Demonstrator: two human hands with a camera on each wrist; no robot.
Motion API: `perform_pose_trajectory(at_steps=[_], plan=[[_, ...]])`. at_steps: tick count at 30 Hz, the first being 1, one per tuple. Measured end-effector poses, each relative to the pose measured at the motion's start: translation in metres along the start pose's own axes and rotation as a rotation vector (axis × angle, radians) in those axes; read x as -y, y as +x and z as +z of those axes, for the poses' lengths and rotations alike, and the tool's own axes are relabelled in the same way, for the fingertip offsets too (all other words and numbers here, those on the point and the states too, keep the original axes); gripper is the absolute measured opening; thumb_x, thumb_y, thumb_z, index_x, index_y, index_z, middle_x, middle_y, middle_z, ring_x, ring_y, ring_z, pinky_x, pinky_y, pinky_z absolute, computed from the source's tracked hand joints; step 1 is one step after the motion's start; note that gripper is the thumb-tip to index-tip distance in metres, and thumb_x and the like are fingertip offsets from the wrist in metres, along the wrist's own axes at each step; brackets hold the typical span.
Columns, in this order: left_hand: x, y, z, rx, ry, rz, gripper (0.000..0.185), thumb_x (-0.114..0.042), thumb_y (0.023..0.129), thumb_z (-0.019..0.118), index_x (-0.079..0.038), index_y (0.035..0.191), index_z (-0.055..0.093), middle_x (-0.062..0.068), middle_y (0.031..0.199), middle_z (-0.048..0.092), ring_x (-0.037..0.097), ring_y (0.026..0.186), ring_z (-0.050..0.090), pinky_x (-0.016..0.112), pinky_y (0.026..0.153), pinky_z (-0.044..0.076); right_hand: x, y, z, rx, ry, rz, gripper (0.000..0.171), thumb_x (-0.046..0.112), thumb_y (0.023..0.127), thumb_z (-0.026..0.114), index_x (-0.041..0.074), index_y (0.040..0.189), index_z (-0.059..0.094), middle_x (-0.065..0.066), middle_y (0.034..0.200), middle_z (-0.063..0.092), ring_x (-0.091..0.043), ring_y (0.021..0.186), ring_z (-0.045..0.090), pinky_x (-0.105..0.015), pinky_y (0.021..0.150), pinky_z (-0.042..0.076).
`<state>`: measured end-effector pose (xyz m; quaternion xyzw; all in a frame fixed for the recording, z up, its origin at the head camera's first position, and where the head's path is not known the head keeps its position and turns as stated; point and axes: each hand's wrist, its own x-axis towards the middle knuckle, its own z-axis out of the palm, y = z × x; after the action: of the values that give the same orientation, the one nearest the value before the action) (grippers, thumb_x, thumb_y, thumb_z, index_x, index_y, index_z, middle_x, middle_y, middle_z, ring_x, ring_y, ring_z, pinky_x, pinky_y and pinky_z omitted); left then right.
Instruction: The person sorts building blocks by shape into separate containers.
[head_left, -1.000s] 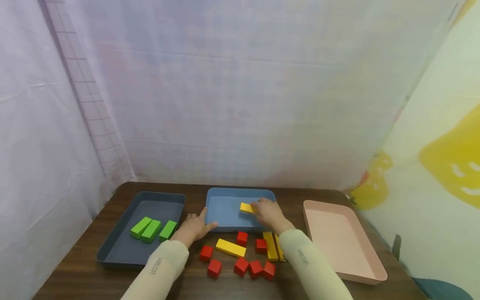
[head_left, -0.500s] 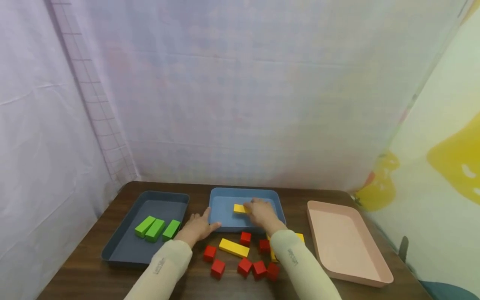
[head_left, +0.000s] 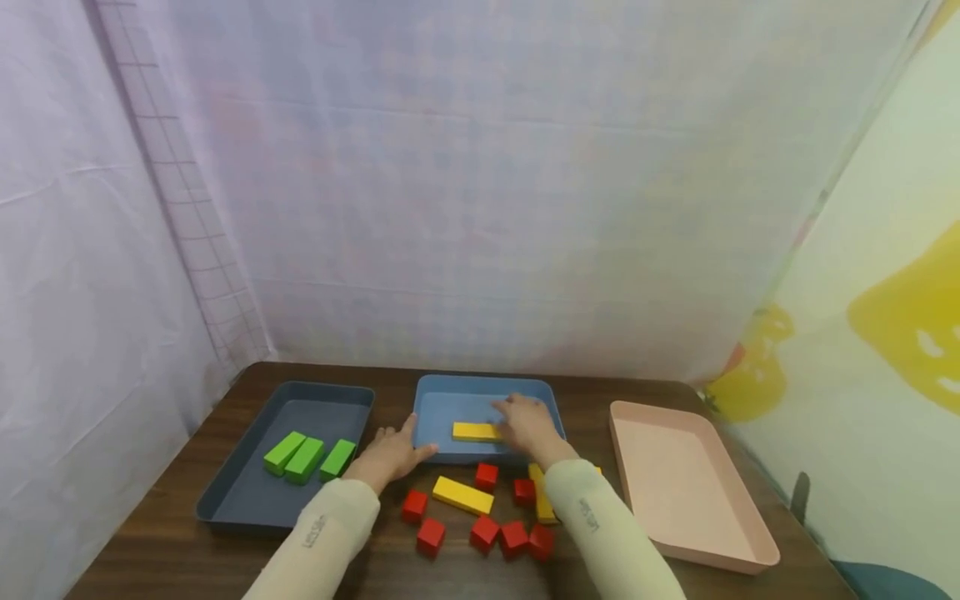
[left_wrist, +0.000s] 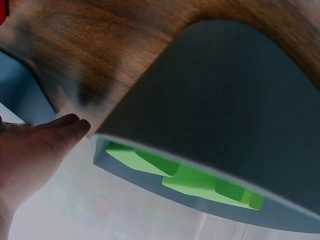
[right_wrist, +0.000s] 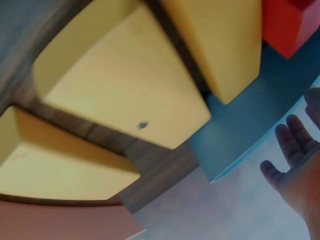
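Yellow block (head_left: 476, 432) now flat in blue tray (head_left: 435, 414)

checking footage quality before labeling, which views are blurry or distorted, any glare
Head view: sharp, evenly lit, no glare; wide-angle lens bends the backdrop edges. Left wrist view: the dark tray curves strongly, and the left hand is soft. Right wrist view: too close, so the yellow blocks look blurred and swollen.
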<state>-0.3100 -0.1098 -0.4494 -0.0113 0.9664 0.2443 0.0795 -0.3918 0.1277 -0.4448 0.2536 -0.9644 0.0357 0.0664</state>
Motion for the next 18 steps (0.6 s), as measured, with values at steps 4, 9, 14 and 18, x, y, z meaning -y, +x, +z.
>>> perform_pose_trajectory(at_steps=[4, 9, 14, 18], plan=[[0.001, 0.002, 0.001, -0.003, 0.004, 0.006, 0.084, -0.052, 0.098, 0.055, -0.003, 0.157, 0.021, 0.038, 0.149, 0.031, 0.054, 0.141, 0.022, 0.063, 0.112, 0.023, -0.007, -0.005, 0.0, -0.015, -0.002, 0.008, 0.044, 0.026, 0.096, 0.066, 0.012, 0.137, 0.06, -0.015, 0.128, 0.06, -0.036, 0.119, 0.056, -0.055, 0.101, 0.043], [0.001, 0.003, 0.001, -0.003, -0.004, 0.003, 0.083, -0.051, 0.099, 0.055, -0.003, 0.157, 0.021, 0.038, 0.15, 0.03, 0.054, 0.141, 0.022, 0.063, 0.112, 0.023, -0.012, -0.011, 0.001, -0.048, 0.01, 0.01, 0.041, 0.028, 0.096, 0.066, 0.013, 0.135, 0.062, -0.015, 0.124, 0.061, -0.035, 0.115, 0.057, -0.054, 0.097, 0.045], [0.0, 0.002, 0.001, 0.004, -0.003, -0.007, 0.082, -0.051, 0.099, 0.054, -0.004, 0.158, 0.02, 0.037, 0.15, 0.03, 0.053, 0.142, 0.021, 0.063, 0.113, 0.022, -0.017, -0.014, 0.002, -0.049, 0.036, 0.016, 0.041, 0.026, 0.095, 0.068, 0.012, 0.134, 0.063, -0.015, 0.123, 0.061, -0.034, 0.115, 0.057, -0.056, 0.098, 0.045], [0.0, 0.002, 0.001, 0.005, -0.003, -0.023, 0.083, -0.052, 0.099, 0.055, -0.005, 0.158, 0.02, 0.036, 0.151, 0.03, 0.053, 0.142, 0.021, 0.064, 0.112, 0.022, -0.018, -0.015, 0.003, -0.051, 0.037, 0.0, 0.042, 0.026, 0.095, 0.069, 0.011, 0.133, 0.063, -0.015, 0.123, 0.061, -0.034, 0.114, 0.058, -0.056, 0.097, 0.046]])
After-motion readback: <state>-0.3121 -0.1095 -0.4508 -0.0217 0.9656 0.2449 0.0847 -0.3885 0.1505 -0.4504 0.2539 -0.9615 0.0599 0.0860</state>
